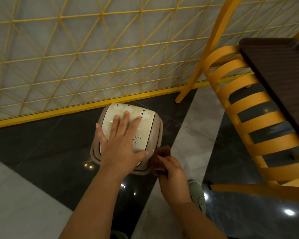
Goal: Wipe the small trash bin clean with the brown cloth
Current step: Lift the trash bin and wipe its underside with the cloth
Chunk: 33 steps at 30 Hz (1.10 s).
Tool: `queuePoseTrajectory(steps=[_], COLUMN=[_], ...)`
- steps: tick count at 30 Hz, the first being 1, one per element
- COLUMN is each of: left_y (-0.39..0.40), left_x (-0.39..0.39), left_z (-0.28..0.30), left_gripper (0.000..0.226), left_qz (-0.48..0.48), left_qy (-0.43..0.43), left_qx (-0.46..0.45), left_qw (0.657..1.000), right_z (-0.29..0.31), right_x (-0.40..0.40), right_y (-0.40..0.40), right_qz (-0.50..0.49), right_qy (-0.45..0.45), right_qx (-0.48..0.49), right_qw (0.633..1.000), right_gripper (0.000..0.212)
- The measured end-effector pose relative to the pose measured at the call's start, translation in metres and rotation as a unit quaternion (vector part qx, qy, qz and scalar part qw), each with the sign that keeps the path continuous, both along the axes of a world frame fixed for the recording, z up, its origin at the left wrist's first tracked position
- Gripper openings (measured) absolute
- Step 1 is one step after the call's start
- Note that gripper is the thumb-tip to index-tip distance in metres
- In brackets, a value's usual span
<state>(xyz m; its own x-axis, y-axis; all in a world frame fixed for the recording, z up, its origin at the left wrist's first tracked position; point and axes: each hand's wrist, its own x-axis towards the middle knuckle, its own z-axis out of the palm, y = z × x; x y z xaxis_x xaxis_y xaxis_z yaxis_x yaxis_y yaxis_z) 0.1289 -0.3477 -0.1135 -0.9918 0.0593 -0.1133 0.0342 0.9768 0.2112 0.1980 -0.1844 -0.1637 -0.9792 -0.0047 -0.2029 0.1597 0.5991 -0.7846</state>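
Steadying the small trash bin (128, 133): left hand (121, 144) pressed flat on its glossy, likely slippery lid; right hand (173, 171) pinching the soft brown cloth (160, 156) against the stiff, probably light side wall.

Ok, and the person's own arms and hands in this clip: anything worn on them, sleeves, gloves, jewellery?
Both are bare. The left hand and right hand wear no gloves, and no ring, watch or bracelet shows. Both forearms are uncovered as far as the bottom edge of the picture, with no sleeve in sight.
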Motion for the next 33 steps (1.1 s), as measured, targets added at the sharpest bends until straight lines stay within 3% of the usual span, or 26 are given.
queuePoseTrajectory(steps=[2,6,17,25,33], left_y=[-0.001,0.000,-0.002,-0.002,-0.001], left_x=[-0.001,-0.001,-0.003,-0.004,-0.002], left_z=[0.001,0.001,-0.001,-0.003,-0.005], left_gripper=[0.102,0.098,0.100,0.099,0.100], left_qz=[0.005,0.012,0.009,0.009,0.016], left_qy=[-0.001,0.004,-0.002,0.002,-0.004], left_qx=[0.010,0.032,0.048,0.050,0.046], left_qw=[1.000,0.999,0.999,0.999,0.999], right_z=[-0.002,-0.007,-0.001,-0.007,-0.006], right_x=[0.003,0.018,-0.039,0.007,-0.075], right_y=[-0.004,-0.009,0.000,-0.006,0.008], right_qz=[0.030,0.111,0.056,0.089,0.040], right_qy=[-0.023,-0.027,-0.008,-0.020,-0.020], right_qx=[-0.008,0.079,0.146,0.121,0.206], right_qw=[0.999,0.990,0.988,0.988,0.978], right_gripper=[0.050,0.062,0.066,0.064,0.068])
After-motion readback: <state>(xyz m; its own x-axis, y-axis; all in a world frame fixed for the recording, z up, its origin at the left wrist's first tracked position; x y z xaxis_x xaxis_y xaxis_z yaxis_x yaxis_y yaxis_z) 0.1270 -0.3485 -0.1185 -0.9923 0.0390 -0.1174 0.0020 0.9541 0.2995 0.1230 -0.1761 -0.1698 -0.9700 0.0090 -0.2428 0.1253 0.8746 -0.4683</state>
